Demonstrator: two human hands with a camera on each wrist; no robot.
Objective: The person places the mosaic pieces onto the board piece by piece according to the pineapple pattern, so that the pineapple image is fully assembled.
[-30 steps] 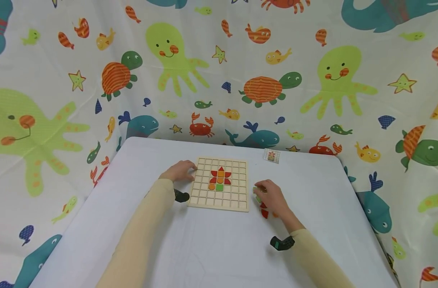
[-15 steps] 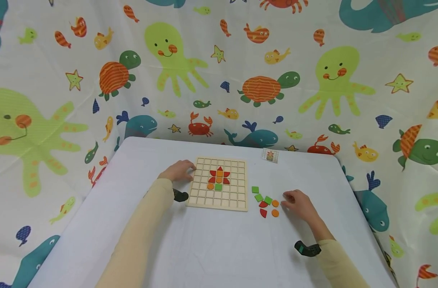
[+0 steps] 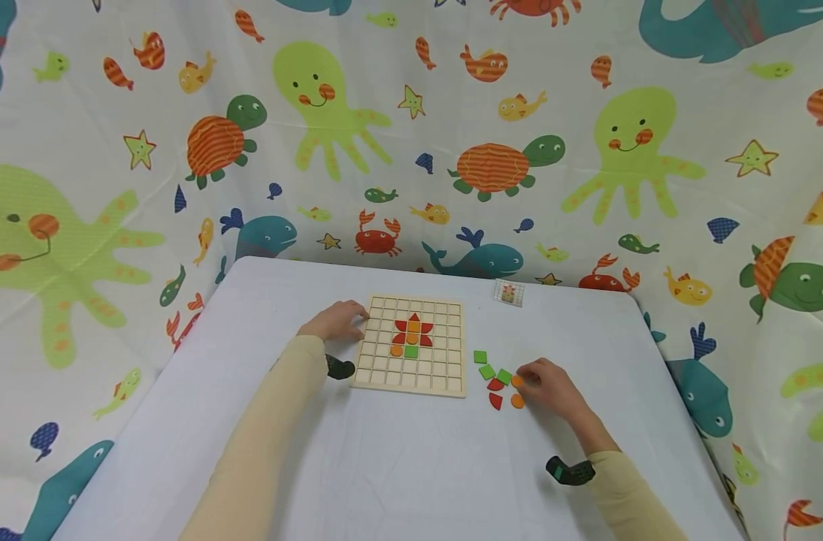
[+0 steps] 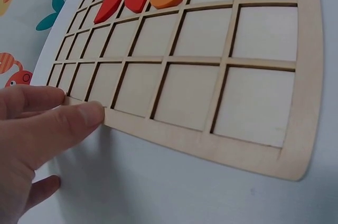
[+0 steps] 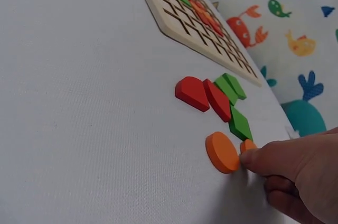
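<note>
A wooden grid board (image 3: 411, 376) lies on the table, holding red, orange and green pieces around its middle. At its left edge rests my left hand (image 3: 333, 321), thumb and fingertips touching the frame, as the left wrist view (image 4: 37, 134) also shows. To the board's right, my right hand (image 3: 549, 387) has its fingertips on an orange round piece (image 3: 516, 381); in the right wrist view the thumb and fingers of my hand (image 5: 301, 174) pinch that piece (image 5: 246, 146). A second orange round piece (image 5: 222, 152) lies beside it.
Green squares (image 3: 480, 356) and red quarter-round pieces (image 3: 495, 401) lie between the board and my right hand. A small pattern card (image 3: 509, 293) is near the table's back edge. Behind the table hangs a curtain (image 3: 411, 135) printed with sea animals.
My right hand has moved from the green squares out to the right, then back left onto the orange round piece. My left hand has stayed at the board's edge.
</note>
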